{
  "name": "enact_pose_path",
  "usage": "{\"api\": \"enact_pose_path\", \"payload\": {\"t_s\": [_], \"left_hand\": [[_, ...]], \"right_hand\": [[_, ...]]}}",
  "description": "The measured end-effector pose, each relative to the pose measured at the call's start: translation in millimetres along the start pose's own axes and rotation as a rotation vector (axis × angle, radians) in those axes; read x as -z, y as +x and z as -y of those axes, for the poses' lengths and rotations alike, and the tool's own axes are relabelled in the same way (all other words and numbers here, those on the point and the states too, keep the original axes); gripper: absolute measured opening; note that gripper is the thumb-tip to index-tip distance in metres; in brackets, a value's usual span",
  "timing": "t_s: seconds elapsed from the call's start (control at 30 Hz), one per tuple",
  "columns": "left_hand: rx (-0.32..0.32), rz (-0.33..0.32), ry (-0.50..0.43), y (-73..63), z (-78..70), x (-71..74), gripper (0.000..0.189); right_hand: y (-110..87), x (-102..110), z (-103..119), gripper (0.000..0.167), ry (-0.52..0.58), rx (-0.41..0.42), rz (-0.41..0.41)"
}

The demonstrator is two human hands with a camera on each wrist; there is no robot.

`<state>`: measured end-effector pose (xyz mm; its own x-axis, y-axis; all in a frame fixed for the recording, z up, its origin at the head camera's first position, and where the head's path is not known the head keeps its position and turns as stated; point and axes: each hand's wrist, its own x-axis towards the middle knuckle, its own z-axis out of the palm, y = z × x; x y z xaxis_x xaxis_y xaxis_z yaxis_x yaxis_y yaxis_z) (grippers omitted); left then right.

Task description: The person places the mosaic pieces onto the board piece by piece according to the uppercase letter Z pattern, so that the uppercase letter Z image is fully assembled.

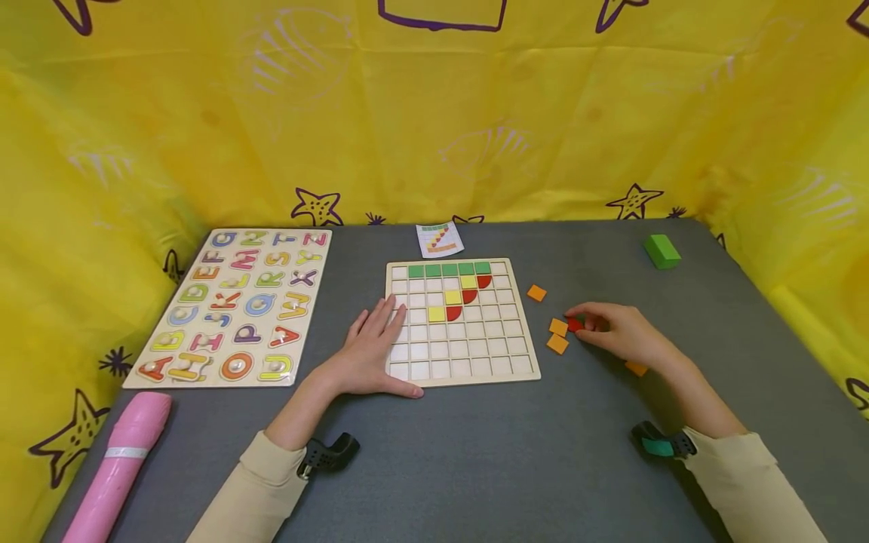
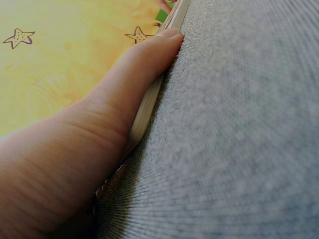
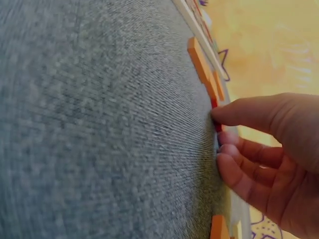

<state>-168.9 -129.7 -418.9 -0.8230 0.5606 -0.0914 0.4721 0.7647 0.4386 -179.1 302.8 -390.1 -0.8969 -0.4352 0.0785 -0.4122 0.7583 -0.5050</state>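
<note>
A wooden grid board (image 1: 486, 328) lies mid-table, with a row of green squares (image 1: 449, 269) along its top. Below them, yellow squares (image 1: 436, 314) and red quarter-round pieces (image 1: 453, 312) step down to the left in pairs. My left hand (image 1: 370, 351) rests spread on the board's left edge, the thumb (image 2: 144, 55) along its front edge. To the right of the board, my right hand (image 1: 621, 329) pinches a small red piece (image 1: 574, 324) at the tabletop between thumb and fingers. Close beside it lie orange squares (image 1: 557, 344), one partly hidden under the right wrist.
Behind the board is a small pattern card (image 1: 440, 240) with a coloured design. An alphabet puzzle board (image 1: 227, 309) with knobbed letters lies at left, a pink cylindrical object (image 1: 122, 460) in front of it. A green block (image 1: 661, 251) stands back right. Yellow cloth (image 1: 434, 113) surrounds the table.
</note>
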Motion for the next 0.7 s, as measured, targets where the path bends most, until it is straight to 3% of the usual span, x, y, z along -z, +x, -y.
{"api": "enact_pose_path", "payload": {"t_s": [0.3, 0.47, 0.6, 0.7], "left_hand": [[0.000, -0.001, -0.002, 0.9, 2.1, -1.4, 0.131], [-0.003, -0.001, -0.004, 0.8, 2.0, -0.9, 0.131], [-0.004, -0.002, -0.006, 0.9, 2.3, -1.2, 0.132], [-0.005, -0.005, -0.004, 1.0, 2.5, -1.7, 0.132]], "right_hand": [[5.9, 0.3, 2.9, 0.030, 0.118, -0.202, 0.043], [3.5, 5.8, 0.8, 0.025, 0.091, -0.108, 0.090], [4.6, 3.6, -1.5, 0.018, -0.005, -0.069, 0.042], [6.0, 0.0, -3.6, 0.022, -0.050, -0.066, -0.004]]}}
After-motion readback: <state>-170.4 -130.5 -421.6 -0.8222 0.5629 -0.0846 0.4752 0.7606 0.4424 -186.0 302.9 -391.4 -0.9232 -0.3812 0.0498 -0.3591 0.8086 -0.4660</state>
